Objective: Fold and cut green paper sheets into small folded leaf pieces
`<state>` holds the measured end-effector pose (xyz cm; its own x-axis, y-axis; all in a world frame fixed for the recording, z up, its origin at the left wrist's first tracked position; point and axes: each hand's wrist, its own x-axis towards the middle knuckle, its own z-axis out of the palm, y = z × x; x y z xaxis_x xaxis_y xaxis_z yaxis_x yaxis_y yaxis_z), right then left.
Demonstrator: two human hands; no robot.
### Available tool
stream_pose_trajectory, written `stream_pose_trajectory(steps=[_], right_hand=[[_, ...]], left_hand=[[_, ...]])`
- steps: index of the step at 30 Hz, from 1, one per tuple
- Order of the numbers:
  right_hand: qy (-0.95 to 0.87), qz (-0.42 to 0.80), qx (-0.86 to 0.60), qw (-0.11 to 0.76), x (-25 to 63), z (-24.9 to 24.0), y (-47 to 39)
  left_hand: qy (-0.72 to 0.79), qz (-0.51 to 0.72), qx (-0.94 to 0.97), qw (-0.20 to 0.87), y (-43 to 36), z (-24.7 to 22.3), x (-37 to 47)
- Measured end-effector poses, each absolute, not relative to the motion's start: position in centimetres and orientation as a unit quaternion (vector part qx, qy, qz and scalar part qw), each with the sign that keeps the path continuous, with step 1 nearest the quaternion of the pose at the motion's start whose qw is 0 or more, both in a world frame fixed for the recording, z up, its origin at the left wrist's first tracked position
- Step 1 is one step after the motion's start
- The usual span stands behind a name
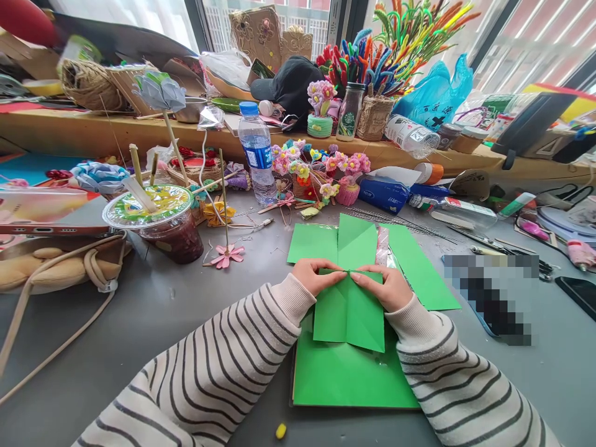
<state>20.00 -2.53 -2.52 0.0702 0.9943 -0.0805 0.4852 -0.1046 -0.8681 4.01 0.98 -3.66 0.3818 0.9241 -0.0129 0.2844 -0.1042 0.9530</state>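
A creased green paper (349, 313) is held up at its top edge, near the middle of the view. My left hand (314, 275) pinches that edge from the left, thumb and index finger together. From the right, my right hand (384, 285) pinches the same edge, its fingertips almost touching those of my left hand. Below the held paper lies a larger green sheet (349, 385) on the grey table. Behind the hands are a folded green piece (357, 239), another green sheet (311, 241) at the left and one more green sheet (421, 267) at the right.
A cup of dark drink (172, 239) and a pink paper flower (226, 256) stand at the left. A water bottle (258, 155) is behind. Thin wires (400, 220), a blurred phone-like object (493, 304) and a black phone (577, 295) lie rightward. A yellow bit (280, 431) lies in front.
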Motion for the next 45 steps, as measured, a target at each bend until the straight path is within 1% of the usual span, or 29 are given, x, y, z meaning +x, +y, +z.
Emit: stream_pose_trajectory(steps=[7, 11, 14, 19, 21, 32, 37, 40, 43, 45], right_hand=[[-0.539, 0.417, -0.646, 0.344, 20.03, -2.62, -2.38], [-0.521, 0.434, -0.645, 0.353, 20.03, -2.51, -2.43], [-0.509, 0.441, -0.645, 0.360, 19.95, -2.36, -2.51], [-0.499, 0.435, -0.651, 0.372, 19.84, -2.22, -2.58], [-0.503, 0.430, -0.653, 0.368, 19.84, -2.26, -2.58], [-0.504, 0.437, -0.648, 0.367, 19.90, -2.36, -2.59], [-0.486, 0.451, -0.647, 0.377, 19.85, -2.25, -2.51], [-0.452, 0.488, -0.634, 0.394, 19.82, -2.27, -2.50], [-0.419, 0.538, -0.603, 0.415, 19.82, -2.41, -2.55], [-0.411, 0.545, -0.600, 0.418, 19.82, -2.52, -2.60]], left_hand=[[0.432, 0.353, 0.702, 0.442, 0.29, -3.33, 4.11], [0.427, 0.365, 0.705, 0.434, 0.27, -3.21, 4.13], [0.439, 0.345, 0.687, 0.464, 0.53, -3.24, 4.10], [0.434, 0.329, 0.614, 0.571, 0.79, -3.55, 4.14], [0.442, 0.323, 0.604, 0.579, 0.82, -3.75, 4.15], [0.466, 0.326, 0.688, 0.451, 0.53, -3.70, 4.21], [0.461, 0.328, 0.697, 0.441, 0.36, -3.42, 4.17], [0.468, 0.327, 0.694, 0.439, 0.45, -3.46, 4.11], [0.482, 0.337, 0.669, 0.455, 0.59, -3.44, 4.08], [0.484, 0.346, 0.646, 0.478, 0.67, -3.36, 4.05]])
